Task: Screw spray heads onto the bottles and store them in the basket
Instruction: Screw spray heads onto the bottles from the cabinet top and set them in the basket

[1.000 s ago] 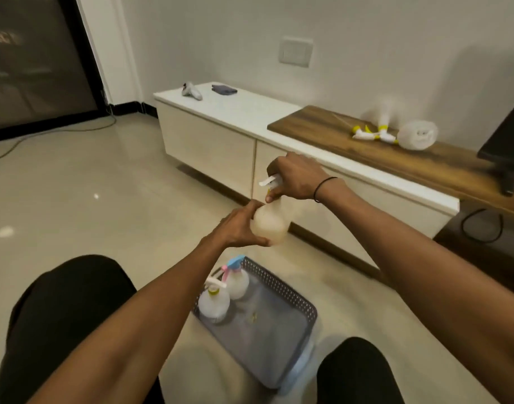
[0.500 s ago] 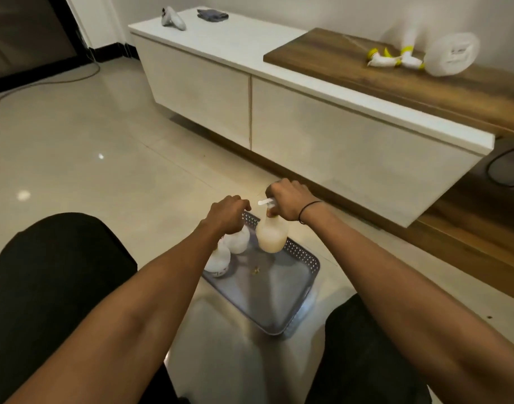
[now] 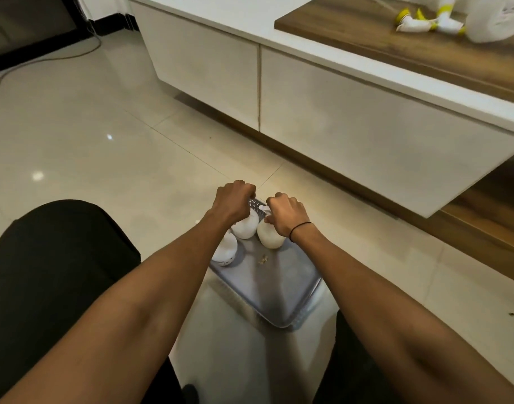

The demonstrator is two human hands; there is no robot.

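Note:
A grey perforated basket [image 3: 303, 314] lies on the floor between my knees. Three round white spray bottles stand in its far end. My right hand [image 3: 284, 214] grips the white spray head of the right bottle [image 3: 268, 239], which rests on the basket floor. My left hand [image 3: 233, 201] is curled over the top of the middle bottle [image 3: 245, 228], and that bottle's spray head is hidden under it. The left bottle [image 3: 227, 252] stands partly behind my left forearm.
On the wooden shelf [image 3: 351, 27] at the upper right lie loose spray heads with yellow collars [image 3: 418, 22] and a white bottle on its side [image 3: 500, 18]. A white cabinet [image 3: 337, 112] runs behind the basket. A small scrap [image 3: 263, 260] lies in the basket.
The bottle came down from chest height into the basket, held by its head in my right hand. My left hand let go of its base and closed over the middle bottle's top.

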